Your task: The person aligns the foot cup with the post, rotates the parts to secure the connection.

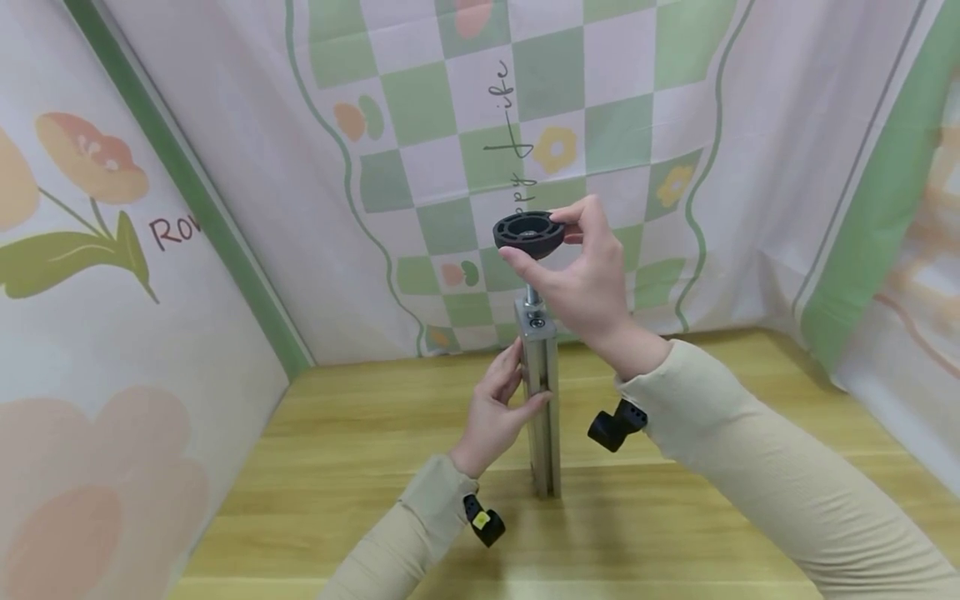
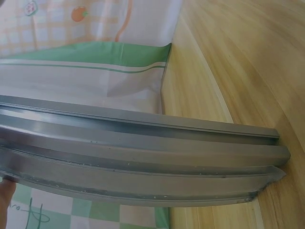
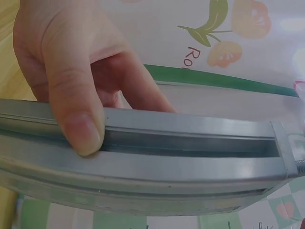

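An aluminium extrusion profile (image 1: 542,417) with slotted sides stands upright on the wooden table. My left hand (image 1: 495,408) grips it around its upper half, and in the right wrist view the thumb (image 3: 86,133) presses over a slot. A metal end plate (image 1: 537,325) caps the top, with a threaded stud (image 1: 532,295) rising from it. Above sits a black round levelling foot (image 1: 529,237), its hollow ribbed side facing up. My right hand (image 1: 588,275) pinches the foot's rim between thumb and fingers. The left wrist view shows the profile's lower end (image 2: 267,162) at the table.
The wooden table (image 1: 360,433) lies beneath both hands. A green and white checked cloth (image 1: 442,175) hangs behind, with printed cloth walls at the left (image 1: 97,333) and right (image 1: 915,275). Black cameras sit on the left wrist (image 1: 486,523) and right wrist (image 1: 617,425).
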